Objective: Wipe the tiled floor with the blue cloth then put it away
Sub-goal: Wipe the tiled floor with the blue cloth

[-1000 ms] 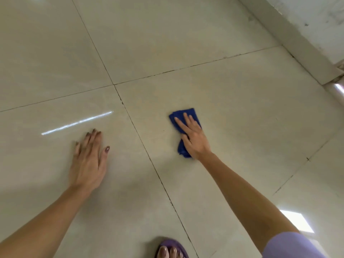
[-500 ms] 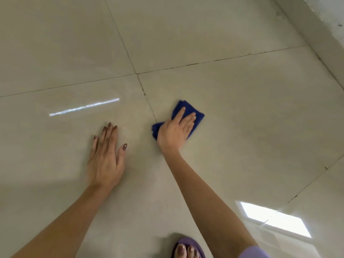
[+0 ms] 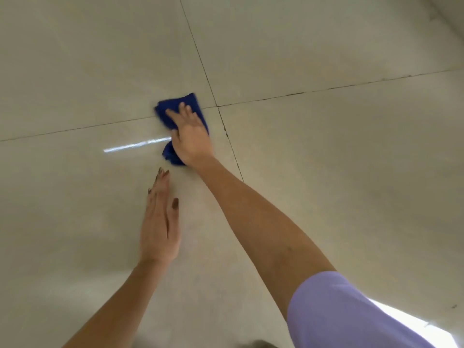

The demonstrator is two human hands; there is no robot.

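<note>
A folded blue cloth [image 3: 167, 111] lies on the beige tiled floor [image 3: 326, 159], just left of a crossing of grout lines. My right hand [image 3: 192, 139] presses flat on top of the cloth, fingers stretched over it, so only the cloth's far edge and a near corner show. My left hand [image 3: 160, 222] rests palm down on the floor nearer to me, fingers together, holding nothing. It lies a little below the cloth and apart from it.
Dark grout lines [image 3: 226, 131] split the floor into large glossy tiles. A thin streak of reflected light [image 3: 135, 145] lies left of the cloth. A bright window reflection [image 3: 411, 325] shows at the bottom right, beside my lilac sleeve [image 3: 351, 312].
My right hand has slid the cloth left and away, across the grout line onto the tile by the light streak. The left hand stays planted; the view has shifted left.
</note>
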